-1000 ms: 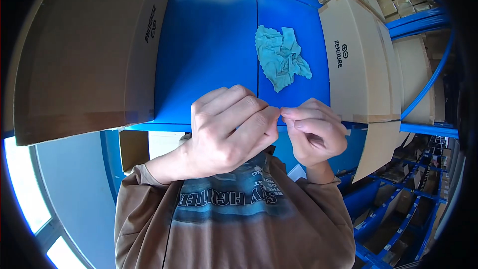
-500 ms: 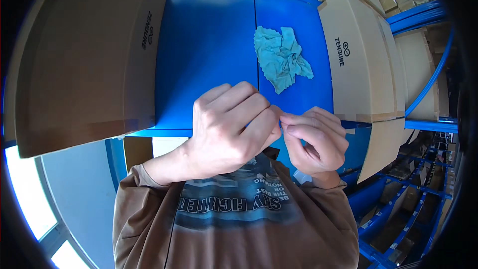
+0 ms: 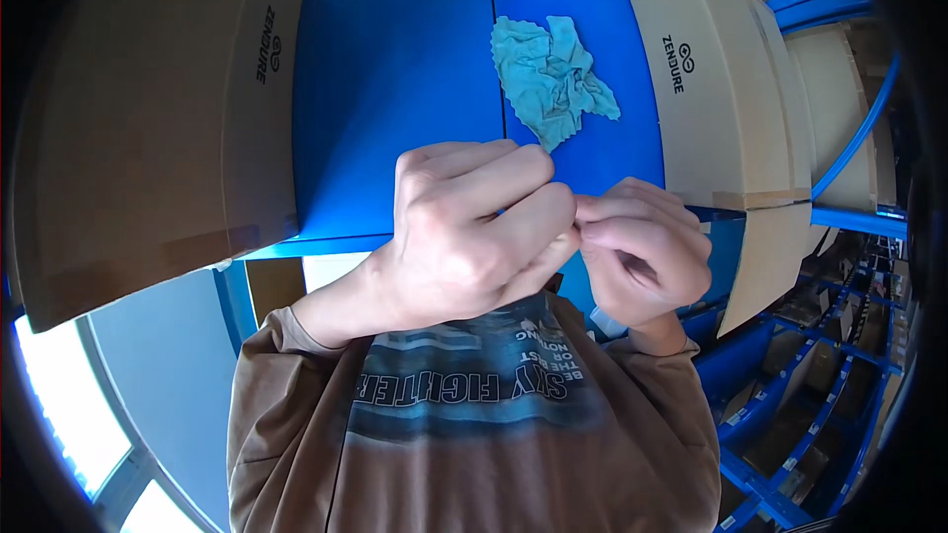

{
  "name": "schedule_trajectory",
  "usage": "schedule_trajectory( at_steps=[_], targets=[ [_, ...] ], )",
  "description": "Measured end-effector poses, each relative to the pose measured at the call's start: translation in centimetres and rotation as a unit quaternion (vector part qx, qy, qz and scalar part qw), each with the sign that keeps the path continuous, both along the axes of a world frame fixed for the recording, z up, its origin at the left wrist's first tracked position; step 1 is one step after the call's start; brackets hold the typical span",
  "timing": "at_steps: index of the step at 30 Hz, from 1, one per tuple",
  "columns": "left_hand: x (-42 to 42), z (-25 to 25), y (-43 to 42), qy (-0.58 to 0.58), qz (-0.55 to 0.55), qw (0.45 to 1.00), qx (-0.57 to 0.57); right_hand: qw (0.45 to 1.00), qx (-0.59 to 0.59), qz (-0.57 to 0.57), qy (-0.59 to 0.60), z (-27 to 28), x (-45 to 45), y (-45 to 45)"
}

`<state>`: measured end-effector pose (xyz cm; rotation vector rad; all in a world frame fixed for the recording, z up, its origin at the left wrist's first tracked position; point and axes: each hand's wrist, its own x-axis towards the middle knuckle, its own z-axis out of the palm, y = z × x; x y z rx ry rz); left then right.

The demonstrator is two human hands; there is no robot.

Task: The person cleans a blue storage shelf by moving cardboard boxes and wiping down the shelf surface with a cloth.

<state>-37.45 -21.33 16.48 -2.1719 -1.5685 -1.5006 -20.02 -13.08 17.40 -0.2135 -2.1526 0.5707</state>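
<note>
My left hand (image 3: 479,227) is closed in front of my chest, its back to the camera and its fingertips hidden. Against it on the right, my right hand (image 3: 647,252) is closed too, thumb and forefinger pinched together. The two hands meet at the fingertips; anything held between them is too small or hidden to make out. Beyond the hands, a crumpled green cloth (image 3: 553,79) with a scalloped edge lies on the blue surface (image 3: 395,89).
A large cardboard box (image 3: 148,118) stands at the left. Another cardboard box (image 3: 696,79) stands at the right, its flap (image 3: 765,262) hanging past the surface's front edge. Blue racks (image 3: 790,434) fill the lower right.
The view has shifted, so the cloth and boxes appear higher and the left box further left. Both hands appear slightly further right, still closed and fingertip to fingertip.
</note>
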Motion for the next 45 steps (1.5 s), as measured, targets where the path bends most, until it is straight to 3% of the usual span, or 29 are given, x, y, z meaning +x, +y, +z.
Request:
schedule_trajectory(
  at_steps=[4, 10, 14, 20, 24, 27, 29, 31, 32, 34, 37, 39, 45],
  targets=[
    [0.7, -0.2, 0.1, -0.084, -0.036, 0.995, 0.047, 0.983, -0.157, 0.045, 0.083, -0.5, 0.7, -0.4],
    [1.5, -0.5, 1.3, -0.163, -0.068, 0.981, 0.087, 0.983, -0.145, 0.030, 0.112, -0.5, 1.5, -0.4],
    [2.1, -0.3, 0.9, -0.184, -0.054, 0.979, 0.074, 0.998, 0.020, -0.011, 0.067, 0.0, 2.0, -0.5],
    [2.1, -0.2, 0.5, -0.215, -0.071, 0.973, 0.049, 0.992, 0.110, -0.010, 0.058, -0.2, 2.2, -0.8],
    [1.9, 0.0, 0.0, -0.253, -0.058, 0.965, -0.031, 0.975, 0.214, -0.052, 0.019, -1.2, 1.8, -0.7],
    [0.8, -2.2, -0.4, -0.256, -0.023, 0.962, -0.092, 0.979, 0.198, -0.022, -0.039, -2.8, 1.0, 1.0],
    [-0.5, -5.7, -0.9, -0.202, 0.058, 0.954, -0.212, 0.987, 0.124, -0.036, -0.091, -6.2, 0.3, 3.4],
    [-1.7, -9.6, -2.7, -0.197, 0.129, 0.947, -0.220, 0.978, 0.010, -0.105, -0.180, -9.8, 0.1, 7.3],
    [-2.3, -11.3, -4.0, -0.196, 0.130, 0.948, -0.216, 0.978, 0.013, -0.105, -0.179, -11.6, 0.3, 8.4],
    [-3.5, -13.8, -6.9, -0.072, 0.221, 0.957, -0.173, 0.899, 0.074, -0.211, -0.377, -14.6, 0.3, 10.5],
    [-4.2, -15.5, -10.6, -0.026, 0.251, 0.947, -0.200, 0.889, 0.100, -0.191, -0.404, -16.6, -1.5, 12.7],
    [-4.5, -16.6, -11.3, 0.030, 0.292, 0.944, -0.148, 0.876, 0.122, -0.172, -0.434, -17.8, -2.9, 14.0],
    [-3.8, -15.5, -10.0, 0.080, 0.345, 0.919, -0.175, 0.879, 0.085, -0.189, -0.430, -19.7, -7.5, 21.2]
  ],
)
